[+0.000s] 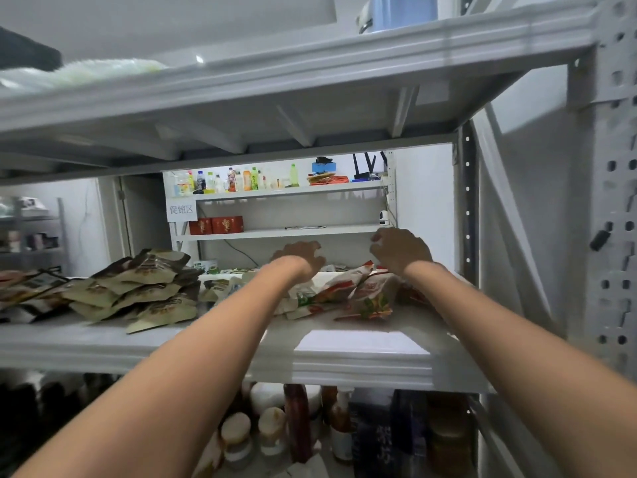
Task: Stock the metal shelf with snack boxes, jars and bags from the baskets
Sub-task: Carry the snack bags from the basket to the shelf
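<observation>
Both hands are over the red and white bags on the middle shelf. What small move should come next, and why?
Probably bring the left hand and right hand down onto the red and white bags and straighten them. The bags lie in a loose heap, while the brown bags lie in overlapping rows. Whether the hands already grip a bag is unclear.

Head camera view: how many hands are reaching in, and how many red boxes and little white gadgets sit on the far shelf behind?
Hands: 2, left hand and right hand
Red boxes: 2
White gadgets: 1
Total: 5
</observation>
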